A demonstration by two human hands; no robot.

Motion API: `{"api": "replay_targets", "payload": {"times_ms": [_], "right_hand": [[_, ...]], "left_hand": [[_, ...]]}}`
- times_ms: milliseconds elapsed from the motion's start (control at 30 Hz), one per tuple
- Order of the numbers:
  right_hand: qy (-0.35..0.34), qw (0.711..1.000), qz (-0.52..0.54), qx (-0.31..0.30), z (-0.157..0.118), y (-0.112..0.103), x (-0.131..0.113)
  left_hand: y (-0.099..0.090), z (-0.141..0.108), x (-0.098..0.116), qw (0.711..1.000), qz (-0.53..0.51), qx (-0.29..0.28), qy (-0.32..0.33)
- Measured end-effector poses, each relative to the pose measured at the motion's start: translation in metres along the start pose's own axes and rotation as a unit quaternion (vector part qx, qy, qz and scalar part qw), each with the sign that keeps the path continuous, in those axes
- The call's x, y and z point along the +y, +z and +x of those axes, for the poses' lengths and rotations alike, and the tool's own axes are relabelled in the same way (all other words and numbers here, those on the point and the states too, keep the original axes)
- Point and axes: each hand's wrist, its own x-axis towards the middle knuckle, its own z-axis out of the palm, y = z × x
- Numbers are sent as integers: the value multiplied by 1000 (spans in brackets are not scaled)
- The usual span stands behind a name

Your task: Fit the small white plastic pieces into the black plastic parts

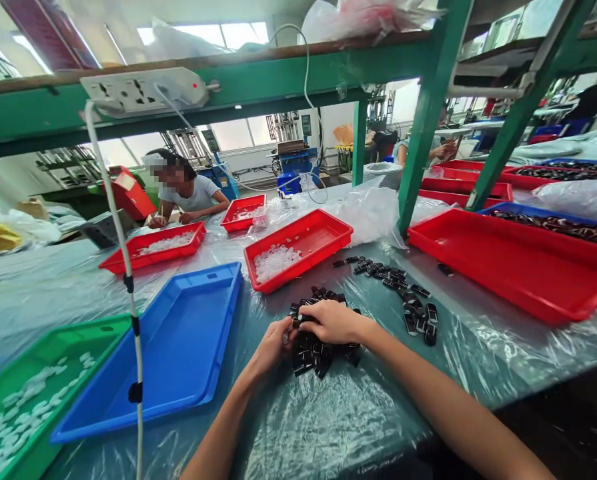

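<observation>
Above a pile of small black plastic pieces (323,353), my two hands meet with bent, closed fingers. My left hand (274,341) pinches at the left edge of the pile, and a small whitish bit shows at its fingers. From the right, my right hand (334,321) reaches over the pile with thumb and forefinger pressed together. A small black piece (296,321) appears between the fingertips of both hands, largely covered by them. More black pieces (413,303) lie strewn to the right. Just beyond my hands, a red tray (328,233) contains small white pieces (277,261).
An empty-looking blue tray (178,347) and a green tray (85,333) with white pieces are on the left. At right stands a large red tray (518,267) beside a green post (423,133). A white cable (123,247) hangs in front. A co-worker (188,190) sits opposite.
</observation>
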Motion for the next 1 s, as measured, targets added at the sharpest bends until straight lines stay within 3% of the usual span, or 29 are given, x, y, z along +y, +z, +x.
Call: {"api": "replay_targets", "payload": {"times_ms": [167,367,500,667,800,1000], "right_hand": [[32,999,-4,13,-2,-6,5],[48,998,24,41,-4,-10,3],[25,999,34,22,-5,-4,-6],[21,992,122,-20,-4,-5,-13],[42,995,85,-3,-2,-3,-14],[27,999,45,0,0,7,-11]], "left_hand": [[-6,-2,12,995,-89,41,17],[-9,-6,19,993,-118,-21,-18],[-2,-9,16,999,-25,-38,-9],[10,-16,18,989,116,-25,82],[16,-22,20,970,195,-30,140],[17,-24,20,946,277,-24,166]]}}
